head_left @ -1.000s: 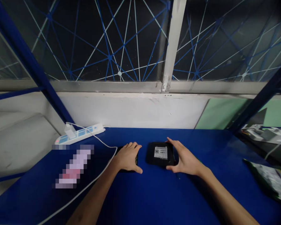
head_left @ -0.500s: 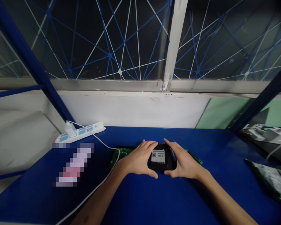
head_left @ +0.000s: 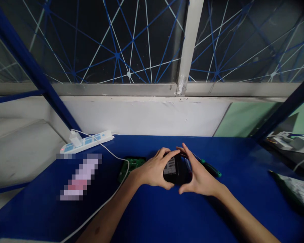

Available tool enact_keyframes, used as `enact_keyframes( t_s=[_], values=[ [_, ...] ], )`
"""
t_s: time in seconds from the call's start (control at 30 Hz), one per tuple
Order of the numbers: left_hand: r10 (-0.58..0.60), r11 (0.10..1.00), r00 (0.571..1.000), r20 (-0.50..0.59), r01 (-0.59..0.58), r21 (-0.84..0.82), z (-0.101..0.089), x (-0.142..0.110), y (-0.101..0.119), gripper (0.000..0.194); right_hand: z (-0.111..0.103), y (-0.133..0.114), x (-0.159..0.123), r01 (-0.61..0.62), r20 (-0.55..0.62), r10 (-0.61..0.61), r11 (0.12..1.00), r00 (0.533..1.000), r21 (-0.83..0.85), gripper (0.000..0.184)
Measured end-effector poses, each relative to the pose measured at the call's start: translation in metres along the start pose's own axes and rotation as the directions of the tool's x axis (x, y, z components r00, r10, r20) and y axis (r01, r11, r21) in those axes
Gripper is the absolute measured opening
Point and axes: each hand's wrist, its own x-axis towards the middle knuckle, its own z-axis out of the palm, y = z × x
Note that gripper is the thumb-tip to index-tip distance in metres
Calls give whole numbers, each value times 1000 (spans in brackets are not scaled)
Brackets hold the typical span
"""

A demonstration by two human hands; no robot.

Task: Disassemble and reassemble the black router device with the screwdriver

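Toward the middle of the blue table (head_left: 152, 216), I see a black box (head_left: 171, 170) tilted between both hands, its label partly covered. The left hand (head_left: 157, 168), half open, grips its left side with thumb and fingers; the right hand (head_left: 199, 173), also half open, cups its right side. Left lies a green circuit board (head_left: 134, 164); just right, a green-handled screwdriver (head_left: 211, 168); farther left, a power strip (head_left: 91, 142).

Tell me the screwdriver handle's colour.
The handle is green and black, seen in the head view.
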Motion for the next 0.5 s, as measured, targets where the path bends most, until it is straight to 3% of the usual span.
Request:
enact_keyframes(
  t_s=[0.27, 0.5],
  values=[
    [74, 978, 977, -202, -111, -179, 9, 3, -20, 111, 24, 15, 2, -68, 101, 68, 998, 993, -1, 140],
    [75, 958, 970, -229, -134, -254, 9, -1, -29, 104, 21, 14, 5, -55, 69, 53, 998, 996, 24, 132]
  ],
)
